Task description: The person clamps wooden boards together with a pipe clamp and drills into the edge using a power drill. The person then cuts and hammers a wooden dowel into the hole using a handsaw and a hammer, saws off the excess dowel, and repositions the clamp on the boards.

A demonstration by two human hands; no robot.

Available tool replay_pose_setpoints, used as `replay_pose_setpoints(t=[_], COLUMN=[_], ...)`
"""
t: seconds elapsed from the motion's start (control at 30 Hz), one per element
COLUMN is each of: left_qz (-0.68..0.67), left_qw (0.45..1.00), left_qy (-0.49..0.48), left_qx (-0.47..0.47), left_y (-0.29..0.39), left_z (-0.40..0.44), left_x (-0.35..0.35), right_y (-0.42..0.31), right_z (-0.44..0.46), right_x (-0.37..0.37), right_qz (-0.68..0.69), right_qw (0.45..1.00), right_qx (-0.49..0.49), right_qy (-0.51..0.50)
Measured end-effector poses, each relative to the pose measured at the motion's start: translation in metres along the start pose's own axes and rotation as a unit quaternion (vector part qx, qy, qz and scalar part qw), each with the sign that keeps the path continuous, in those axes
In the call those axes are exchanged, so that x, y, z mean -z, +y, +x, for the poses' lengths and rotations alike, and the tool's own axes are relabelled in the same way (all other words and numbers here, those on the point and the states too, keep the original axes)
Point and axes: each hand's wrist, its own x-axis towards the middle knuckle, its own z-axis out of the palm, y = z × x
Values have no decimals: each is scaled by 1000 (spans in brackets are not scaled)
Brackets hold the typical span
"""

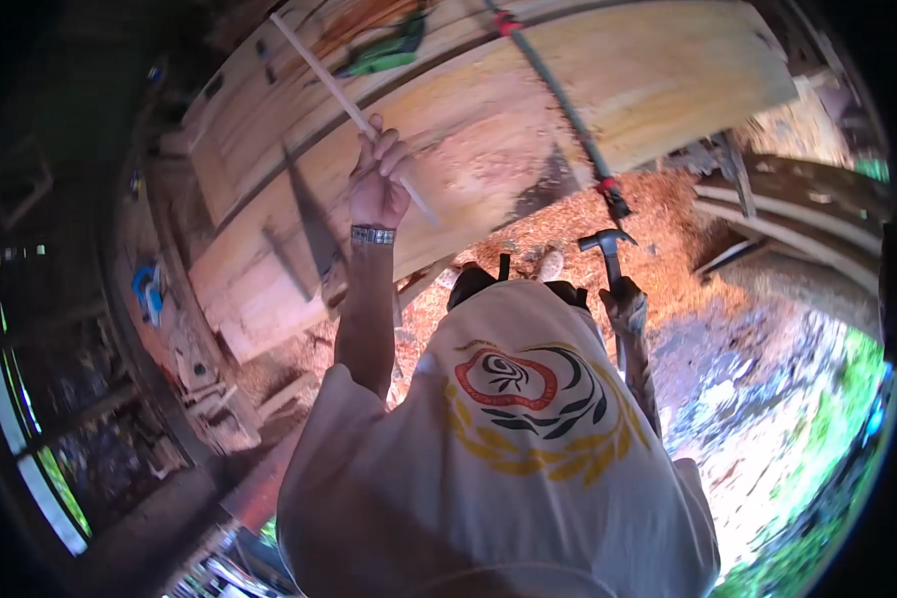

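Note:
A thin pale wooden strip (319,72) is held in my left hand (380,179), raised over the wide wooden board (458,149); its lower end sticks out below the fingers. On that wrist sits a metal watch (373,235). My right hand (625,305), low at my right side, is wrapped round the handle of a hammer (608,240), whose dark head points up. Above it, a long bar clamp (560,100) with red parts lies across the boards.
A green tool (381,62) lies on the far board. At the left is a blue tool (148,293). Wood shavings (668,239) cover the ground by my feet. Timber pieces (787,224) lie at the right, and offcuts (287,394) at the lower left.

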Motion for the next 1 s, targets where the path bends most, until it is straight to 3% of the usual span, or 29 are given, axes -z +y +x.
replay_pose_setpoints(t=[0.13,0.23,0.27,0.3,0.33,0.37,0.47,0.5,0.63,0.7,0.73,0.77,0.8,0.87,0.9,1.0], left_qz=[-32,235,347,455,556,574,480,585,593,619,630,710,781,918,933,954], left_qw=[997,972,937,888,827,813,872,803,802,785,776,704,624,374,344,269], left_qy=[-6,20,44,63,79,86,83,67,2,5,7,-8,-25,-129,-78,-85], left_qx=[65,-1,-10,-21,-34,-39,-52,-90,-73,-14,14,23,28,-23,67,104], left_y=[-85,-141,-151,-156,-158,-153,-140,-142,-155,-146,-142,-133,-125,-99,-81,-45], left_z=[47,69,78,88,98,110,143,156,186,194,196,195,193,185,177,157], left_x=[0,-5,-2,6,16,25,42,46,64,73,75,78,77,84,86,87], right_y=[54,92,106,115,123,133,145,141,127,158,111,59,76,11,23,21], right_z=[-25,-47,-57,-62,-71,-78,-96,-99,-108,-120,-109,-97,-103,-89,-99,-112], right_x=[49,70,71,69,67,65,47,43,13,-40,-21,1,-17,11,-2,-13], right_qz=[-37,-50,-52,69,43,8,-30,-33,101,166,222,276,223,204,168,106], right_qw=[995,987,984,976,973,966,940,930,883,858,837,811,821,814,834,861], right_qx=[-85,-107,-109,-162,-150,-174,-197,-195,-358,-347,-366,-385,-394,-437,-411,-386], right_qy=[43,106,127,127,170,190,277,310,285,340,340,342,348,324,327,314])
